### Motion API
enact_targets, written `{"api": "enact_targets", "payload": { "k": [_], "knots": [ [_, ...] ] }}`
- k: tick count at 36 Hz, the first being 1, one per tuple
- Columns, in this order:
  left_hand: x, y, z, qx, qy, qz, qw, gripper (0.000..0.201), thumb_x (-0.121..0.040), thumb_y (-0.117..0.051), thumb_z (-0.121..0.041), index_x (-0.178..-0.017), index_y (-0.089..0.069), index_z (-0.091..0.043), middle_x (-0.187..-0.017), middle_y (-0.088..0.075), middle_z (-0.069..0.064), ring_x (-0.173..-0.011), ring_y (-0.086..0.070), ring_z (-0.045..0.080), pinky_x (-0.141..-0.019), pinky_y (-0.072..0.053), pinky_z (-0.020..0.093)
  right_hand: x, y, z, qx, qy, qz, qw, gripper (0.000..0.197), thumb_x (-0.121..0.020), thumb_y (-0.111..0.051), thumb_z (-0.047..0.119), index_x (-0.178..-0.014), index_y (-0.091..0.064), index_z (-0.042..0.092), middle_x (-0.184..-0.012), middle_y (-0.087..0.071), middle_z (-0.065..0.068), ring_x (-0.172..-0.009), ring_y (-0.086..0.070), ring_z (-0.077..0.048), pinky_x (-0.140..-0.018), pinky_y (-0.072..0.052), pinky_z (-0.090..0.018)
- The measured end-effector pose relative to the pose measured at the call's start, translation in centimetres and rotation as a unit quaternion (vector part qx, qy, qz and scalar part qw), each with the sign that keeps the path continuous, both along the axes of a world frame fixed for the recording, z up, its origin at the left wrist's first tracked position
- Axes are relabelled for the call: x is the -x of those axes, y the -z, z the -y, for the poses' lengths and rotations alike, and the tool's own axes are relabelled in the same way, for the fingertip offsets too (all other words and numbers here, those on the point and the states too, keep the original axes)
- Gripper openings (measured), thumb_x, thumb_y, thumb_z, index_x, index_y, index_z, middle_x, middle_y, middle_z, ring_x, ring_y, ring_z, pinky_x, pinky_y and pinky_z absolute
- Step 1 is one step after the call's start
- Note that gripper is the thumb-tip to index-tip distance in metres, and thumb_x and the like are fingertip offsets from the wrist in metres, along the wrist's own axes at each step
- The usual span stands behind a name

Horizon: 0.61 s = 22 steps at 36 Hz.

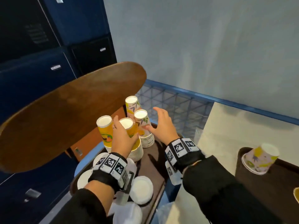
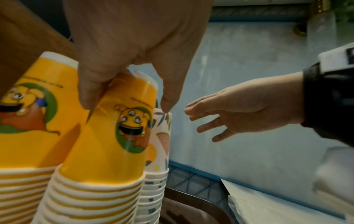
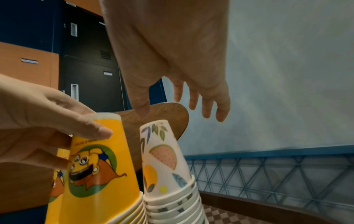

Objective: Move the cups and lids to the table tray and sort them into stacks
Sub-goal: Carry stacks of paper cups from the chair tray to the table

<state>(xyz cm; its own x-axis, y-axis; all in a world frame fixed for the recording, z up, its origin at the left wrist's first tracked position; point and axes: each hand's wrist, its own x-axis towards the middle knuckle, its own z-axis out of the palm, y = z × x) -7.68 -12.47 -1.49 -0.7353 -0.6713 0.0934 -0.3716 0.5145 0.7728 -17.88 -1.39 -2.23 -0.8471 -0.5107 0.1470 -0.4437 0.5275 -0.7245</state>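
Four upside-down cup stacks stand on the brown cart tray (image 1: pixel 152 162). My left hand (image 1: pixel 125 131) (image 2: pixel 124 84) (image 3: pixel 47 118) grips the top cup of the near yellow cartoon stack (image 1: pixel 136 151) (image 2: pixel 107 136) (image 3: pixel 95 159), fingers and thumb curled round its upper end. A second yellow stack (image 1: pixel 105 128) (image 2: pixel 38 113) stands to its left. My right hand (image 1: pixel 155 122) (image 2: pixel 239 110) (image 3: pixel 178 109) hovers open just right of the near white fruit-print stack (image 1: pixel 142 117) (image 2: pixel 162 136) (image 3: pixel 164 154), holding nothing. Another fruit-print stack (image 1: pixel 131 104) stands behind. White lids (image 1: pixel 142 189) lie at the tray's near end.
An oval wooden board (image 1: pixel 64 113) overhangs the cart from the left. A blue mesh rail (image 1: pixel 186 92) borders the cart's far side. On the right, a dark table tray (image 1: pixel 267 188) carries one upturned fruit-print cup (image 1: pixel 260 159). Dark lockers (image 1: pixel 32 62) stand at the left.
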Motion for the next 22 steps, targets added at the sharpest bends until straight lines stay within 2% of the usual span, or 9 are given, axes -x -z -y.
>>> {"api": "enact_targets", "payload": {
  "k": [3,5,7,8,10,12,15,19,22],
  "knots": [
    [0.1,0.7,1.3,-0.025,0.002,-0.004,1.0,0.095,-0.074,-0.076,-0.016,-0.145,-0.014,-0.008,-0.144,-0.04,0.015,-0.132,-0.04,0.029,-0.106,-0.036,0.038,0.7,0.8,2.2,0.008,-0.015,0.011,1.0,0.078,-0.079,-0.07,0.023,-0.144,-0.027,0.017,-0.148,-0.033,-0.007,-0.136,-0.033,-0.026,-0.11,-0.033,-0.042],
    [0.1,1.0,1.6,-0.039,0.011,-0.007,0.999,0.087,-0.073,-0.077,-0.016,-0.141,-0.023,-0.008,-0.138,-0.047,0.012,-0.126,-0.046,0.027,-0.098,-0.04,0.031,1.1,1.3,3.1,0.02,-0.02,0.021,0.999,0.08,-0.079,-0.07,0.018,-0.145,-0.026,0.016,-0.148,-0.035,-0.007,-0.136,-0.035,-0.024,-0.11,-0.035,-0.039],
    [0.0,1.4,1.9,-0.057,0.023,-0.011,0.998,0.075,-0.073,-0.077,-0.015,-0.134,-0.033,-0.008,-0.131,-0.052,0.009,-0.116,-0.051,0.021,-0.086,-0.037,0.022,1.3,1.8,3.7,0.034,-0.028,0.034,0.998,0.082,-0.077,-0.072,0.016,-0.146,-0.027,0.018,-0.146,-0.041,-0.007,-0.134,-0.04,-0.022,-0.108,-0.038,-0.036],
    [0.0,1.7,2.1,-0.067,0.029,-0.009,0.997,0.071,-0.073,-0.077,-0.015,-0.131,-0.036,-0.009,-0.129,-0.054,0.008,-0.113,-0.051,0.019,-0.084,-0.036,0.021,1.3,2.1,3.9,0.045,-0.035,0.042,0.998,0.081,-0.077,-0.072,0.015,-0.145,-0.028,0.019,-0.143,-0.045,-0.007,-0.131,-0.043,-0.021,-0.105,-0.04,-0.034],
    [-0.1,2.3,2.4,-0.086,0.037,-0.008,0.996,0.068,-0.071,-0.079,-0.016,-0.128,-0.041,-0.01,-0.128,-0.055,0.007,-0.115,-0.052,0.02,-0.085,-0.036,0.022,1.3,2.6,4.3,0.081,-0.042,0.056,0.994,0.072,-0.076,-0.072,0.012,-0.138,-0.035,0.021,-0.135,-0.053,-0.003,-0.124,-0.05,-0.018,-0.096,-0.042,-0.027],
    [-0.1,2.7,2.5,-0.103,0.043,-0.013,0.994,0.067,-0.07,-0.08,-0.018,-0.125,-0.044,-0.011,-0.126,-0.057,0.006,-0.115,-0.054,0.02,-0.086,-0.038,0.024,1.2,2.9,4.5,0.114,-0.026,0.06,0.991,0.06,-0.074,-0.073,0.011,-0.126,-0.045,0.022,-0.124,-0.058,-0.001,-0.115,-0.054,-0.016,-0.089,-0.044,-0.025],
    [-0.1,3.2,2.5,-0.12,0.055,-0.016,0.991,0.067,-0.069,-0.081,-0.019,-0.126,-0.045,-0.014,-0.122,-0.058,0.002,-0.107,-0.052,0.011,-0.086,-0.039,0.024,1.5,3.5,4.2,0.126,0.019,0.05,0.991,0.051,-0.073,-0.074,0.015,-0.117,-0.049,0.019,-0.117,-0.056,-0.005,-0.11,-0.054,-0.017,-0.083,-0.04,-0.023],
    [0.4,3.7,2.2,-0.114,0.069,-0.011,0.991,0.068,-0.066,-0.082,-0.025,-0.123,-0.047,-0.015,-0.124,-0.06,0.002,-0.113,-0.056,0.018,-0.087,-0.041,0.025,1.4,3.4,2.0,0.091,0.066,0.033,0.993,0.051,-0.07,-0.073,0.021,-0.116,-0.05,0.019,-0.116,-0.052,-0.006,-0.107,-0.053,-0.023,-0.084,-0.042,-0.029],
    [0.8,4.2,1.6,-0.122,0.087,0.003,0.989,0.073,-0.058,-0.085,-0.033,-0.12,-0.051,-0.017,-0.12,-0.061,0.004,-0.112,-0.057,0.019,-0.09,-0.045,0.028,1.5,3.3,-0.1,0.053,0.071,0.035,0.995,0.054,-0.067,-0.075,0.022,-0.115,-0.051,0.017,-0.114,-0.051,-0.007,-0.107,-0.053,-0.023,-0.085,-0.043,-0.031]
  ]
}}
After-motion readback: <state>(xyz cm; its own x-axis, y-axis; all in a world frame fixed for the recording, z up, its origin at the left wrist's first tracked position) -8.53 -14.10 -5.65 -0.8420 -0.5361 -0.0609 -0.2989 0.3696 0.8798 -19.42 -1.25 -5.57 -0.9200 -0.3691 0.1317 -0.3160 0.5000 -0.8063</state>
